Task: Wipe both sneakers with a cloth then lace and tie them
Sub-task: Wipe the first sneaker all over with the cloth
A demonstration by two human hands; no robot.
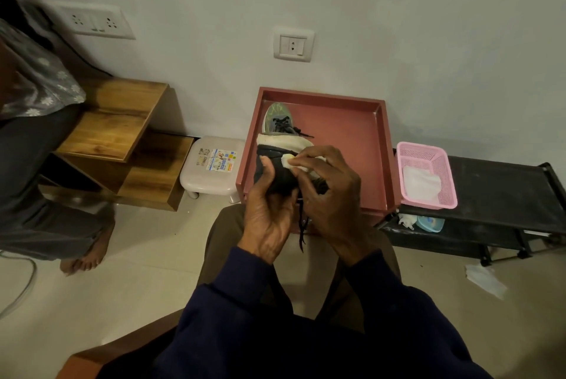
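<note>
While we wipe, our left hand (268,219) grips the dark sneaker (277,178) over the red tray's (346,139) front so it cannot wobble. The other sneaker (277,121) waits inside the tray. Our right hand (333,194) pinches the white cloth (289,161) to rub dirt off.

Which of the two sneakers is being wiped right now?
The black sneaker with the white sole: the left hand grips it while the right hand presses a white cloth against it. The grey-green sneaker lies untouched in the red tray.

Bare tray floor (346,145) beside sneaker (277,121)
</note>
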